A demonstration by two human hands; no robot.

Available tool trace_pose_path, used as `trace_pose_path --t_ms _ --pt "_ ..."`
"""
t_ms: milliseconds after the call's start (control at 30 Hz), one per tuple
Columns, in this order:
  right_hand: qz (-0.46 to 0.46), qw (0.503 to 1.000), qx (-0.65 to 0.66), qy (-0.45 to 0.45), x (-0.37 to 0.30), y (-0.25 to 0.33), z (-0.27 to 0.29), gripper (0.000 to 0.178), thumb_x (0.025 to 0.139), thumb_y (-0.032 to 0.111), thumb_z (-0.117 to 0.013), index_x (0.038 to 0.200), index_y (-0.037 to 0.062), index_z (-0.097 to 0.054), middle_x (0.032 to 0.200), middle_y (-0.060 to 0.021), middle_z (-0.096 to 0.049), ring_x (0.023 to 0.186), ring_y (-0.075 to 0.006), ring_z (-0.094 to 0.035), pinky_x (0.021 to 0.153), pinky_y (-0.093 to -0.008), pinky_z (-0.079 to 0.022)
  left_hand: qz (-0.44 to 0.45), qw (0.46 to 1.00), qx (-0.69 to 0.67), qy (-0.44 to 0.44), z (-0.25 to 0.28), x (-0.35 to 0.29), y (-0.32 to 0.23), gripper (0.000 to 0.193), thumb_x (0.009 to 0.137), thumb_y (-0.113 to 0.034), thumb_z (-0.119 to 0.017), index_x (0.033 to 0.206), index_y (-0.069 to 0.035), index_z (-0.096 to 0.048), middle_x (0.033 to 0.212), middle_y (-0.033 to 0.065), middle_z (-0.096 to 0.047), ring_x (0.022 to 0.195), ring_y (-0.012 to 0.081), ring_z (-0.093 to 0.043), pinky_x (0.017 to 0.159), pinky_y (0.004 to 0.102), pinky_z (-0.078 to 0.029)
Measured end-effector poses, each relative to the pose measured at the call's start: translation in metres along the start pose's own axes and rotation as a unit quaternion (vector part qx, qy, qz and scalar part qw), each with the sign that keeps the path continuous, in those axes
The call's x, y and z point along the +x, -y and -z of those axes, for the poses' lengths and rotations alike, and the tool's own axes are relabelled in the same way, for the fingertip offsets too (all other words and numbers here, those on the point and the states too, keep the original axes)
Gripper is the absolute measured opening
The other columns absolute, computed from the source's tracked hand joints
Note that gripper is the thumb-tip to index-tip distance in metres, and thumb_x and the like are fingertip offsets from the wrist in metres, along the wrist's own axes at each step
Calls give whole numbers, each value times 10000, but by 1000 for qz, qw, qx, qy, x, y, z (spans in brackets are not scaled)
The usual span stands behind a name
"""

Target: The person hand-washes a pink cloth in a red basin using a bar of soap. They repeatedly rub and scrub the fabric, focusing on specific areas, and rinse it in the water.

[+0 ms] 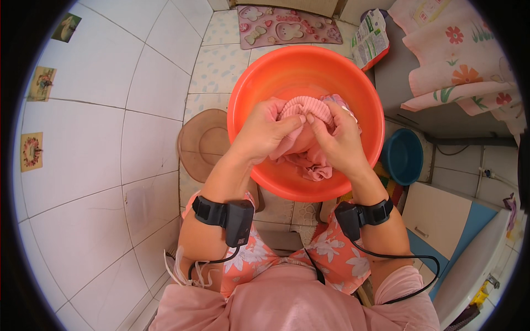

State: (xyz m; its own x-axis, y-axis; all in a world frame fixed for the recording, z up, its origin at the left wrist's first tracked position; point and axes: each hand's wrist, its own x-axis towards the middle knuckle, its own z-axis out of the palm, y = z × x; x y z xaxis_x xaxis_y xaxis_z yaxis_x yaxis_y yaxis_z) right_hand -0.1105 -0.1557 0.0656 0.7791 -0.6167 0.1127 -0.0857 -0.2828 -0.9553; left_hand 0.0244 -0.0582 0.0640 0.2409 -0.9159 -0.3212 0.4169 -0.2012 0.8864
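A pink garment with a ribbed edge (307,105) is bunched up between my two hands, above a large orange basin (243,91). My left hand (264,129) grips the ribbed edge from the left, thumb pointing inward. From the other side my right hand (341,142) pinches the same edge, and the two thumbs almost meet at its middle. The garment's lower folds (309,165) hang down inside the basin. Behind my right hand, a patterned purple and white cloth (338,101) shows in part; the rest of it is hidden.
Left of the basin lies a brown translucent round-centred piece (204,144) by a white tiled wall (154,110). To the right are a blue basin (403,157), a cabinet (439,215) and a flowered pink cloth (441,71). A package (370,41) and a pink mat (290,25) lie beyond.
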Motion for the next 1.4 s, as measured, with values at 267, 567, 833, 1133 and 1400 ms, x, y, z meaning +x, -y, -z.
trace_pose_path --t_ms 267,567,833,1133,1400 --pt "-5 997 -67 -37 -6 0 -2 206 761 83 -546 944 -10 -566 854 -174 -594 805 -320 -519 796 -399 -393 -10 1000 -22 9 0 2 4 127 828 -52 -484 724 -4 -538 529 -12 -461 387 46 -378 315 215 -284" --pt "-7 990 -137 -39 -3 -7 -2 210 768 125 -570 929 -9 -566 816 -170 -594 799 -337 -520 778 -411 -385 30 998 48 11 2 1 -2 115 855 -88 -534 906 6 -577 682 -34 -521 568 27 -424 502 182 -353" --pt "-38 997 -67 -12 0 -1 1 211 778 129 -578 923 -23 -567 719 -162 -590 697 -260 -564 701 -386 -429 -35 993 102 -37 2 6 8 89 800 -65 -562 825 15 -593 742 8 -542 651 57 -474 565 212 -404" --pt "-203 875 431 88 2 -6 18 279 920 183 -491 1082 -41 -530 1011 -102 -603 872 -170 -590 757 -304 -486 37 994 -91 51 6 -7 -12 253 877 -148 -560 1071 14 -550 992 46 -595 868 105 -569 764 254 -469" --pt "-206 868 440 104 -2 -4 19 315 921 223 -499 1099 -37 -510 1008 -114 -595 868 -171 -590 749 -302 -490 52 992 -112 37 9 -5 -10 238 891 -189 -555 1049 -12 -562 970 31 -594 873 93 -554 777 247 -453"
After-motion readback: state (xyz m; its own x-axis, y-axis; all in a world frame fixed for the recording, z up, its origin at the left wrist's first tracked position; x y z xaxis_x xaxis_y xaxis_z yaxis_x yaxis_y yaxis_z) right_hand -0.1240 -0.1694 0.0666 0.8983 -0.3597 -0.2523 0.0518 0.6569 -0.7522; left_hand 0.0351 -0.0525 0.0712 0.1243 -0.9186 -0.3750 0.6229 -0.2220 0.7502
